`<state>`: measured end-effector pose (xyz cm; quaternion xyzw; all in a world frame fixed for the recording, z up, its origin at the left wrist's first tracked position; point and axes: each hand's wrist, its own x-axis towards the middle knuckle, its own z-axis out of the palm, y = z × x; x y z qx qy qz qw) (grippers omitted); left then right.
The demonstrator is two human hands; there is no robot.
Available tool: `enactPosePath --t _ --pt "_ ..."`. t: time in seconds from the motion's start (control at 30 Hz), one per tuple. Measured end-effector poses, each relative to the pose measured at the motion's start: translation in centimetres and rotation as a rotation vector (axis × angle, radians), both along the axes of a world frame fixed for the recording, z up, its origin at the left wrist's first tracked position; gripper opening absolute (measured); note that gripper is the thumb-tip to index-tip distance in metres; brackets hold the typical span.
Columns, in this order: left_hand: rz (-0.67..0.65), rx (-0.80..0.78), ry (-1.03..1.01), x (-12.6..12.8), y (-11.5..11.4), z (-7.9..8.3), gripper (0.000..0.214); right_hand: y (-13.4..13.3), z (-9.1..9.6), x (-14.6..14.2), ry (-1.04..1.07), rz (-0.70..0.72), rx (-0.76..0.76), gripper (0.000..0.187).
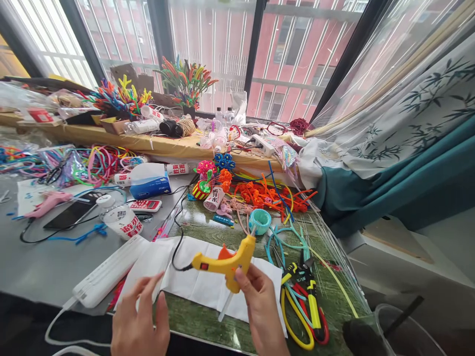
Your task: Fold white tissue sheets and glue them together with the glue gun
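Note:
My right hand (261, 301) grips a yellow hot glue gun (224, 264) by its body, thumb on the near side. A clear glue stick (225, 307) sticks out of the gun's back end, and the nozzle points up and away. The black cord (177, 247) runs from the handle end. My left hand (141, 316) is empty, its fingers apart, over the near edge of the white paper (187, 282). Just beyond the nozzle sits a turquoise ring-shaped piece (260, 221).
Pliers and cutters (309, 301) lie to the right, beside green pipe cleaners. A white power strip (107, 272), a labelled bottle (120, 217) and a pink glue gun (50, 203) are on the left. Orange pipe-cleaner pieces (263, 194) lie beyond. A plastic cup (404, 329) stands at lower right.

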<state>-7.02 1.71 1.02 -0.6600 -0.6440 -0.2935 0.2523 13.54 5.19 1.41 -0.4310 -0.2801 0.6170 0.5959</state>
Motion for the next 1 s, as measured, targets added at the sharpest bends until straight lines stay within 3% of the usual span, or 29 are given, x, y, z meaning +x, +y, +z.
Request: enactPosePath --t 0.1,0.23,0.47,0.6,0.7,0.77,0.87,0.93,1.0 --pt "0.257 -0.162 0.067 -2.2 1.2 -2.0 0.037 1.0 1.0 1.9 0.047 -0.166 0.027 0.047" --pt "0.414 -0.307 0.162 -3.8 2.4 -3.8 0.043 1.4 2.1 3.9 0.076 -0.36 0.085 0.046" --pt "0.446 -0.446 0.085 -4.2 3.0 -2.8 0.06 0.9 3.5 4.2 0.097 -0.525 0.068 0.045" --pt "0.407 -0.53 -0.131 -5.8 4.2 -3.0 0.044 0.8 4.2 3.8 0.085 -0.553 0.016 0.044" --pt "0.398 -0.46 -0.142 -5.9 4.5 -2.4 0.039 0.9 4.3 3.8 0.167 -0.574 -0.029 0.042" --pt "0.308 -0.298 -0.097 -4.9 4.2 -1.5 0.037 0.9 4.2 3.7 0.22 -0.571 -0.048 0.042" --pt "0.059 -0.056 -0.003 -2.3 3.6 -0.4 0.024 0.8 3.8 3.6 0.267 -0.561 -0.08 0.04" --pt "-0.149 -0.046 0.038 -0.4 3.3 -0.2 0.02 0.8 3.6 3.6 0.295 -0.563 -0.104 0.039" --pt "-0.406 -0.159 0.06 0.9 3.3 -0.6 0.018 0.8 3.5 3.7 0.32 -0.565 -0.115 0.039"
